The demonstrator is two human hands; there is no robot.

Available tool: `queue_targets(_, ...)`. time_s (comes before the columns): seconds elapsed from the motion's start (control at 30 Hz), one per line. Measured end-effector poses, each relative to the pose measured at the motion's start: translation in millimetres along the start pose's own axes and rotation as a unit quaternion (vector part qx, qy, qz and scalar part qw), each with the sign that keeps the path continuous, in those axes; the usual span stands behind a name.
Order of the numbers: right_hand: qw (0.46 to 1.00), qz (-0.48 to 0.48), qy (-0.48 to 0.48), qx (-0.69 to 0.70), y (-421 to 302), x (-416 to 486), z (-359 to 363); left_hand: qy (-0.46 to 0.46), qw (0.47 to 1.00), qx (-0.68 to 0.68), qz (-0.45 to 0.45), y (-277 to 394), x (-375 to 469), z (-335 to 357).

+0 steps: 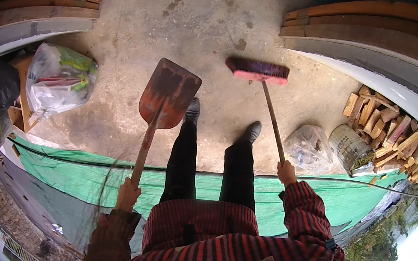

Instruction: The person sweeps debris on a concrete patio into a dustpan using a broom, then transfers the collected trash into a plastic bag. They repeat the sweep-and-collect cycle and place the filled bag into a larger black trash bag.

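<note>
My left hand (pixel 128 196) is closed round the wooden handle of a rusty metal shovel (pixel 170 93). The shovel's broad blade points away from me, above the concrete floor (pixel 112 114), at the left of my feet. My right hand (pixel 286 174) grips the stick of a push broom (pixel 262 72). Its head has a pink back and dark bristles and lies farther out than my shoes, to the right of the shovel blade. The bristles look blurred. Whether the shovel blade touches the floor, I cannot tell.
Filled clear plastic bags (pixel 61 81) and a cardboard box (pixel 19 99) stand at left. On the right are another clear bag (pixel 310 147), a metal bucket (pixel 349 147) and stacked split firewood (pixel 395 132). Green sheeting (pixel 207 190) and a dark hose (pixel 95 163) run beneath me. Wooden boards flank the opening.
</note>
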State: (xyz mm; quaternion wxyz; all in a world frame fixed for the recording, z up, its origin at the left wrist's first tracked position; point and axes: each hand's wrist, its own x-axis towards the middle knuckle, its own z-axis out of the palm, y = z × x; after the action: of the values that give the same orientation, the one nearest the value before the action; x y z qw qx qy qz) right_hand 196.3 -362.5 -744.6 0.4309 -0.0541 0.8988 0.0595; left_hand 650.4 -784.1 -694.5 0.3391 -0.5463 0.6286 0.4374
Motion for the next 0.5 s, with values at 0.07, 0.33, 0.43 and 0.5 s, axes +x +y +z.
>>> queue_targets(0.07, 0.998, -0.042, 0.046, 0.005, 14.5, -31.0, -11.8, -0.012, 0.999, -0.025, -0.022, 4.3, -6.2, -7.9)
queue_targets(0.33, 0.977, -0.18, 0.092, -0.063, -84.1, 22.2, -76.6, 0.014, 0.998, -0.04, -0.05, -19.5, -49.3, -21.2)
queue_targets(0.43, 0.953, -0.259, 0.126, -0.093, -159.5, 88.8, -70.3, 0.029, 0.995, -0.044, -0.088, -20.0, -67.9, -19.9)
queue_targets(0.5, 0.959, -0.239, 0.093, -0.117, -179.8, 110.1, -57.9, 0.018, 0.992, -0.051, -0.113, -18.1, -74.9, -19.5)
